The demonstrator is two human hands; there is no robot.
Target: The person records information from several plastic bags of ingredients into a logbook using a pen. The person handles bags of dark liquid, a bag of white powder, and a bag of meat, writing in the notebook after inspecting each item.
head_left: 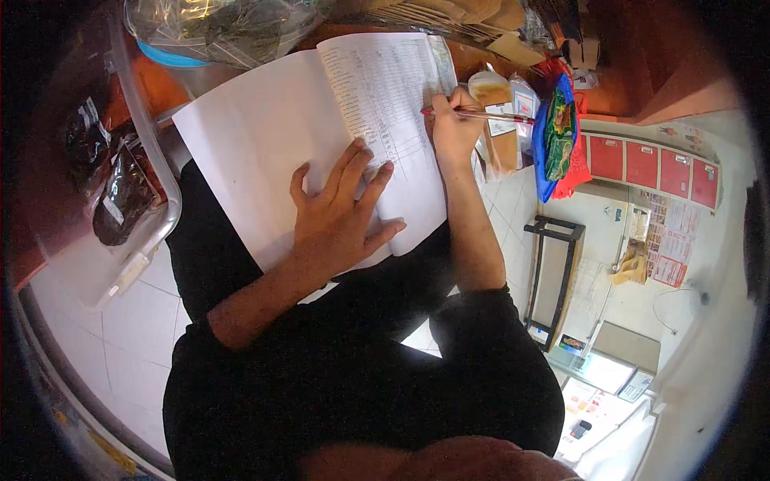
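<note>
A large open book [249, 136] of white paper lies across my lap and the table edge. Its left page is blank, while the right page carries dense printed rows and columns with handwriting. My left hand [341, 204] rests flat near the fold, fingers spread over the lower part of the rows. On the right side of the page, my right hand [455, 132] is closed around a slim, clear-and-red pen [504, 118]. The pen lies nearly level, its left end over the printed rows and its other end pointing right. Whether its tip touches paper I cannot tell.
Behind the book stand a plastic-covered bowl [224, 32] and brown paper bags [449, 14]. A lidded tub [489, 86] and a blue, green and red packet [557, 132] sit right. A clear plastic bin [164, 172] with dark packets is left; red lockers [642, 166] stand farther right.
</note>
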